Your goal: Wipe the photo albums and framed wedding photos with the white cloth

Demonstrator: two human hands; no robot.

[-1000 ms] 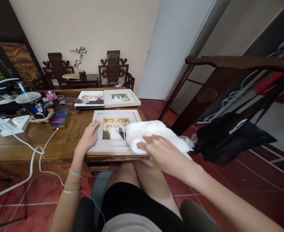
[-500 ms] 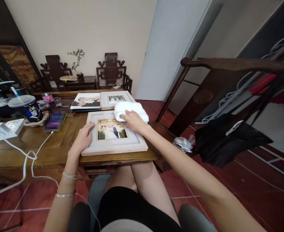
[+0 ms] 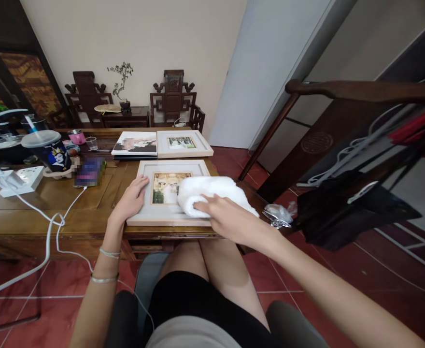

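Note:
A white towel (image 3: 216, 188) is bunched under my right hand (image 3: 227, 212), whose fingers are closed on it. The towel lies on the lower right part of a picture frame (image 3: 143, 215) with a pale wooden edge, hiding that corner and part of the photo (image 3: 163, 188) inside. My left hand (image 3: 132, 197) grips the frame's left edge, fingers on its top border. The frame lies flat near the front edge of the wooden table (image 3: 89, 212).
Behind lie a second frame (image 3: 198, 140) and a white-covered photo panel (image 3: 120, 145). Leftward are a lidded cup (image 3: 55, 152), a phone (image 3: 88, 171), a power strip (image 3: 33, 179) and a white cable (image 3: 49, 241). A wooden chair (image 3: 317, 135) with a black bag (image 3: 328, 217) stands right.
My right hand and the towel have moved from the frame's upper right down to its lower right. The left hand stays at the left edge. The view has shifted slightly.

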